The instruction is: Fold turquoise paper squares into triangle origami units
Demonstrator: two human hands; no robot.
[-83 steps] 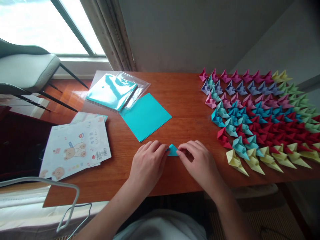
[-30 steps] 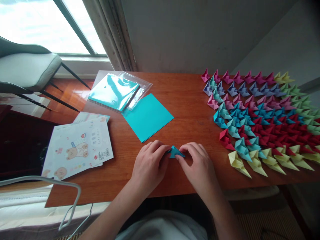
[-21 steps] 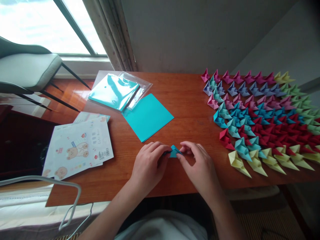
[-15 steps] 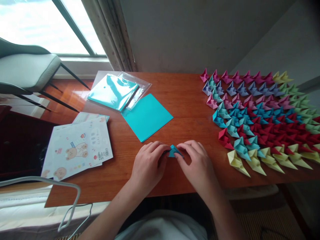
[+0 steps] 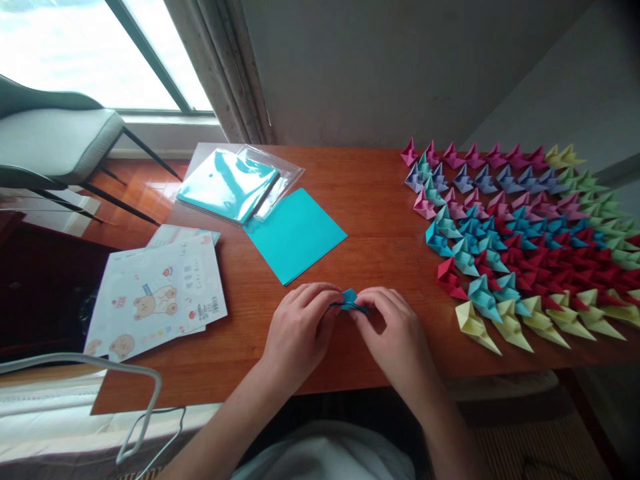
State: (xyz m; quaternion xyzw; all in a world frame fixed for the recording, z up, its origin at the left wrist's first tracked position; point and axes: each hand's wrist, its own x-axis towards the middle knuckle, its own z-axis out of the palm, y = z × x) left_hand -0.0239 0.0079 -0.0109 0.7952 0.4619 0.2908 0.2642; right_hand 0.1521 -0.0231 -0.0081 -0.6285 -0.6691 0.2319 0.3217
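A small blue folded paper piece [image 5: 349, 299] is pinched between my two hands above the near part of the wooden table [image 5: 240, 373]. My left hand [image 5: 303, 327] grips its left end between thumb and fingers. At the other end, my right hand [image 5: 393, 327] holds it the same way. Fingertips cover both ends, so only the middle of the folded paper shows. Just beyond my hands lie flat turquoise paper sheets [image 5: 297, 237], stacked with their corners nearly aligned.
Rows of folded origami pieces [image 5: 537, 267] in several colours cover the right side. At the back left lies turquoise paper in a clear plastic packet [image 5: 227, 185]. Bear-printed paper packaging [image 5: 160, 300] rests at the left edge, near a white metal frame [image 5: 150, 393].
The blue folded paper has turned in my fingers; its middle now looks spread rather than a slanted triangle. Both hands stay in nearly the same place.
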